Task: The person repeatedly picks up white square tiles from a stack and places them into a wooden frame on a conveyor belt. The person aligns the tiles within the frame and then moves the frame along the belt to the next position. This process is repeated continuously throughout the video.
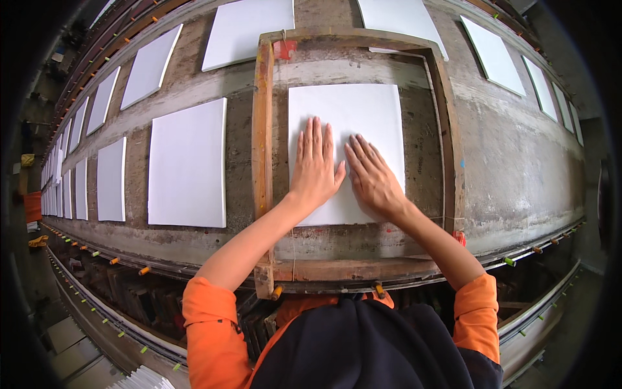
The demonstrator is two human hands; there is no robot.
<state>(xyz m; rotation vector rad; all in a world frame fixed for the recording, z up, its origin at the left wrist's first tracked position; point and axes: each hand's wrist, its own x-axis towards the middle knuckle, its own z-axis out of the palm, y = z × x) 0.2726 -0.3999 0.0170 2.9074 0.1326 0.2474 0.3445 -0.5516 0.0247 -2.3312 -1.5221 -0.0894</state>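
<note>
Grey, stained bench (518,188) is carrying white panels (188,162), coloured pegs (144,270) lining its edge. Wooden frame (262,129) is surrounding central panel (343,104); left hand (314,170) and right hand (377,181) are resting on it, grip flat-open, holding nothing.

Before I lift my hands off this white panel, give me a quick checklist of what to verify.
1. Left hand resting flat on the white panel: ok.
2. Right hand resting on the same panel: ok.
3. Panel wholly inside the wooden frame: ok.
4. Panel centred between the frame's sides: not ok, it looks nearer the left side.
5. Gap between the frame and the neighbouring panel on the left: ok.
6. Panel stuck down to the table: cannot tell.
</note>
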